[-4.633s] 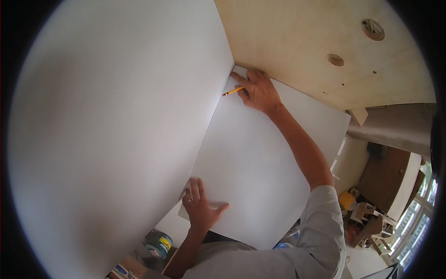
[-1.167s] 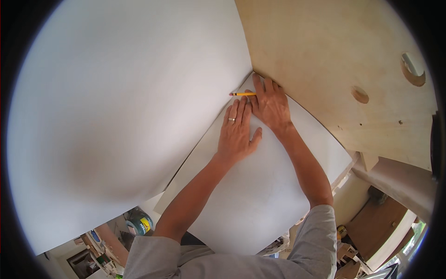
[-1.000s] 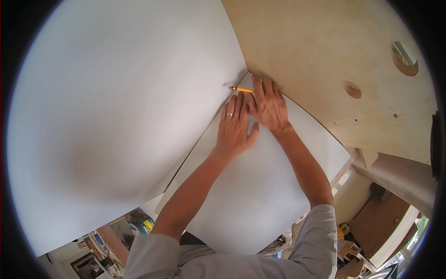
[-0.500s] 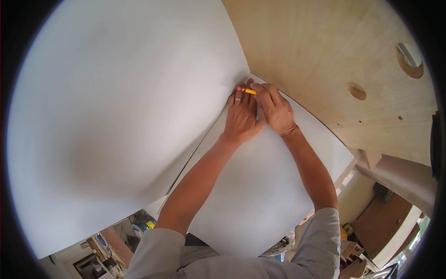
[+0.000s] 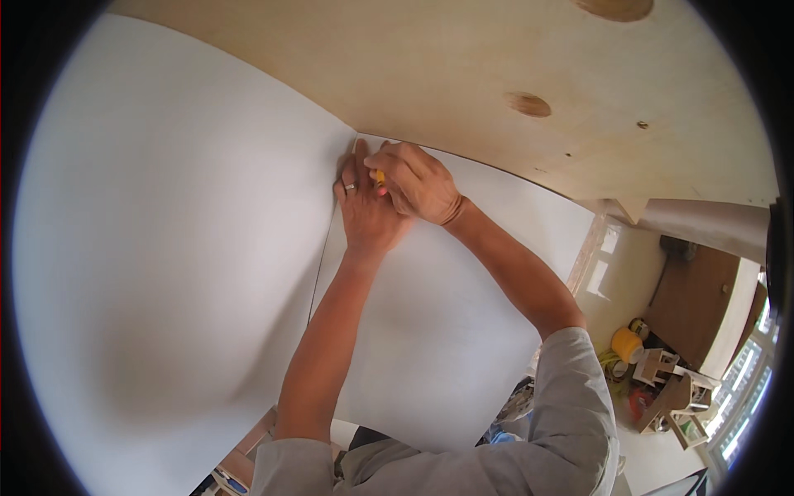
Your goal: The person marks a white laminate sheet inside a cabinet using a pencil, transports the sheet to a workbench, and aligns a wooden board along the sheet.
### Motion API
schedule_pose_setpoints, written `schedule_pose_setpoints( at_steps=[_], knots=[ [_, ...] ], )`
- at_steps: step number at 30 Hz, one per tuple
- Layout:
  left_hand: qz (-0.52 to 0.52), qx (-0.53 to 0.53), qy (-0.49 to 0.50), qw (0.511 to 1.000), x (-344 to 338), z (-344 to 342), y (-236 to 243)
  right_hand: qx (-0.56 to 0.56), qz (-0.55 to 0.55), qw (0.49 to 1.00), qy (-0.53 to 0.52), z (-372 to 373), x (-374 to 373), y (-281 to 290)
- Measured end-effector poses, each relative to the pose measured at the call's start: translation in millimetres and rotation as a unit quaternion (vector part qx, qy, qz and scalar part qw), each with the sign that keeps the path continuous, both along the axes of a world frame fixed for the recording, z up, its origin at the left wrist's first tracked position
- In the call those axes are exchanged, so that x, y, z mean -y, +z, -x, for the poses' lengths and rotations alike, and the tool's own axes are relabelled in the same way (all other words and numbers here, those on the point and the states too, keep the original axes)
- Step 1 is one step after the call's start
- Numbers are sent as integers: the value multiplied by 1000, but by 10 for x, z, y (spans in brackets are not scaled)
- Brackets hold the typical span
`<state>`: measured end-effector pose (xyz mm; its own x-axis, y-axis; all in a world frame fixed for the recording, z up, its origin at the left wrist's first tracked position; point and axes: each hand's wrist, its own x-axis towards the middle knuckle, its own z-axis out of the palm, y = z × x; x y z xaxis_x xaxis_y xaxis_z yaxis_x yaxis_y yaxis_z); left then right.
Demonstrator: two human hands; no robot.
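Observation:
My right hand (image 5: pixel 423 183) is closed round a yellow pencil (image 5: pixel 380 177) whose pink eraser end shows; its point is hidden behind my fingers. Beneath and beside it, my left hand (image 5: pixel 370 217) lies with fingers stretched out on a white board (image 5: pixel 438 331), wearing a ring. Both hands are close to the corner where this board meets an upright white panel (image 5: pixel 182 215) and a pale plywood panel (image 5: pixel 397 74). Part of my left hand is covered by the right one.
The plywood panel has round holes (image 5: pixel 529 104) and small dark spots. Beyond the board's right edge stand a brown cabinet-like panel (image 5: pixel 691 298), a yellow container (image 5: pixel 626 344) and wooden pieces (image 5: pixel 674 397) on the floor, near a bright window (image 5: pixel 744 397).
My view has turned, so the corner and both hands appear farther left. The pencil has tilted, its eraser end now pointing down toward me instead of left. My left hand remains on the board.

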<state>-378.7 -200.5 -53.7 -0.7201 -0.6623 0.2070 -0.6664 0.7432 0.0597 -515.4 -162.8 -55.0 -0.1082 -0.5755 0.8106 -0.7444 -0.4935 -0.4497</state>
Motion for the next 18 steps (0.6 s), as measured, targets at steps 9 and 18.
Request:
schedule_pose_setpoints(
  at_steps=[9, 18],
  knots=[
    [-35, -40, 20, 998, -31, -15, 78, 322, -145, 935, 44, 259, -791, 76],
    [-33, -28, 24, 999, -50, 1, 119, 560, -111, 819, -50, 675, -2181, 49]
  ],
)
